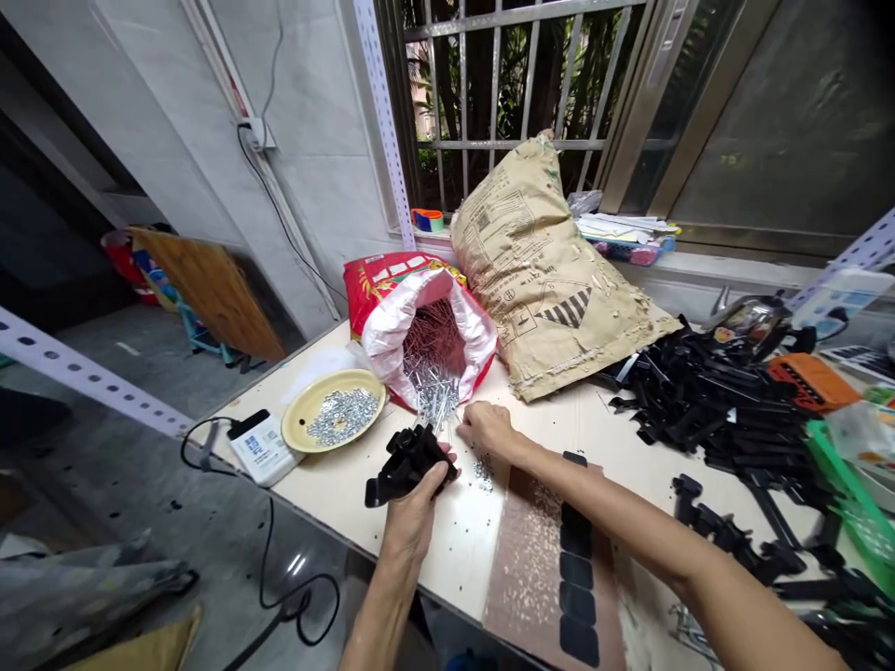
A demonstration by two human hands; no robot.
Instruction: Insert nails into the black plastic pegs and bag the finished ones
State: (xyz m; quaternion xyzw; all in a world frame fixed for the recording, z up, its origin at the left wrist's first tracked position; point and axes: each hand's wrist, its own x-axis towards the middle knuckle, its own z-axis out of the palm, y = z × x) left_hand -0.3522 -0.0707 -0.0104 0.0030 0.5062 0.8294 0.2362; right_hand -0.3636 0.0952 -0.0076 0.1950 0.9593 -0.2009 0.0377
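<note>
My left hand [419,494] is wrapped round a cluster of black plastic parts [409,461], held over the table's front edge. My right hand [488,427] is closed, fingers curled down, at the right side of a spill of long silver screws [434,387]. What its fingertips hold, if anything, is too small to make out. The screws run out of the open mouth of a red and white bag [381,340] lying on its side. Just below my right hand lies a small heap of tiny metal pieces [482,472].
A yellow plate [290,421] of small metal pieces stands left, beside a white power box [262,449]. Behind is a large paper sack [531,261]. Black parts [706,410] pile up at right near a green basket [849,503]. A brown board [524,578] carries black pads [577,589].
</note>
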